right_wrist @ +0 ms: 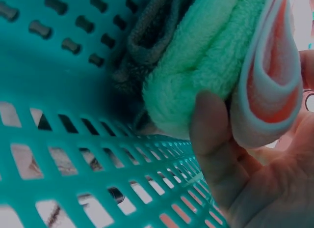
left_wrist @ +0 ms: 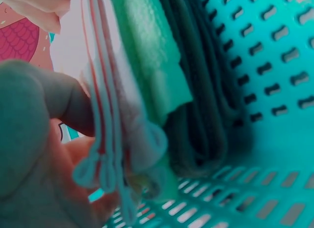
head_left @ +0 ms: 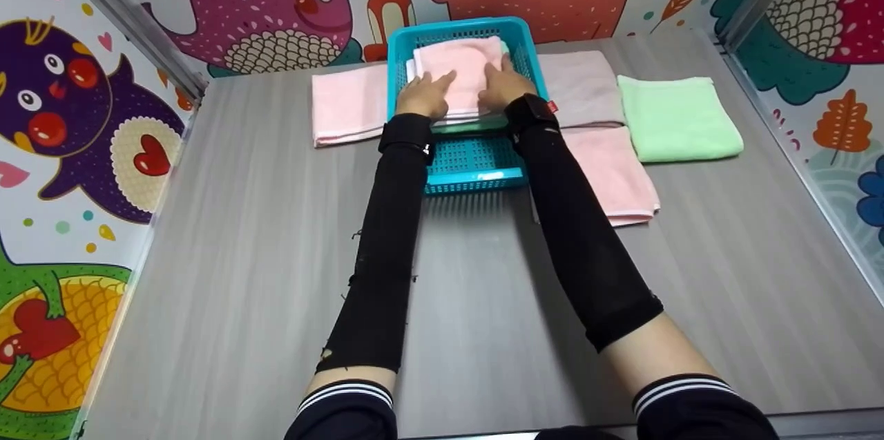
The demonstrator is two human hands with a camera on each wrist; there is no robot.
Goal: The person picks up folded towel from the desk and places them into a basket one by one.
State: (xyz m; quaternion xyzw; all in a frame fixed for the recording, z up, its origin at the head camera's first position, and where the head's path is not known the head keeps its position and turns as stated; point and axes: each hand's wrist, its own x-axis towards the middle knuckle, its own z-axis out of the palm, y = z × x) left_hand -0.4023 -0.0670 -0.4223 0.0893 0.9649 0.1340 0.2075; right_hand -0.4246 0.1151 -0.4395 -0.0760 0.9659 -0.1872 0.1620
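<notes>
A folded pink towel (head_left: 461, 56) lies on top of a stack inside a blue plastic basket (head_left: 395, 56). My left hand (head_left: 424, 96) grips this towel's left side, with a finger stretched over its top. On the opposite side, my right hand (head_left: 507, 86) pinches the towel's folded edge; in the right wrist view one fingertip (right_wrist: 208, 110) reaches in by the green towel (right_wrist: 206, 56) beneath. Lower in the stack sits a dark folded towel (left_wrist: 194, 125), against the perforated basket floor (left_wrist: 265, 51).
Another pink towel (head_left: 349, 101) lies left of the basket. On the right are a greyish-pink towel (head_left: 580, 84), a pink towel (head_left: 615, 174) and a light green towel (head_left: 680, 119). Cartoon-printed walls (head_left: 276, 5) border the grey tabletop (head_left: 262, 219) at the back and sides.
</notes>
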